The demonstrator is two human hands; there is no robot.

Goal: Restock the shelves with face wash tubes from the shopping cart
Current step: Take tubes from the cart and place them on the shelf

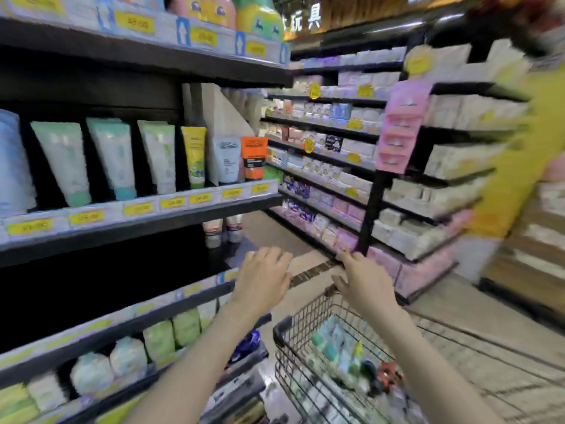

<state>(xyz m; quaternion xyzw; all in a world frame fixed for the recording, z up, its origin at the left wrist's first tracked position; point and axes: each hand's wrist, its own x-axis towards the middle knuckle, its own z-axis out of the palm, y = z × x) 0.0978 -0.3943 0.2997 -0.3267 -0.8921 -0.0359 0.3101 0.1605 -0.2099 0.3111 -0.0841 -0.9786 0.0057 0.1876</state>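
Head view: left hand is hovering above the aisle floor just left of the cart, fingers loosely spread, holding nothing. Right hand is reaching out over the cart's far rim, fingers relaxed and apart, also empty; whether it is touching the rim cannot be told through the blur.

Tubes are lying in a loose pile inside the cart, below and behind both hands, toward the person. Their long axes are looking roughly flat and mixed in direction; blur is hiding the exact lie. Right hand is sitting more directly over the basket, so it is likely the nearer one for a pick; it would need to be drawing back and down.

Shelf on the left is carrying standing tubes, caps down, with gaps between rows. Left hand is nearer that shelf, which lies up and to its left. Judged stage: nothing picked for this round yet.
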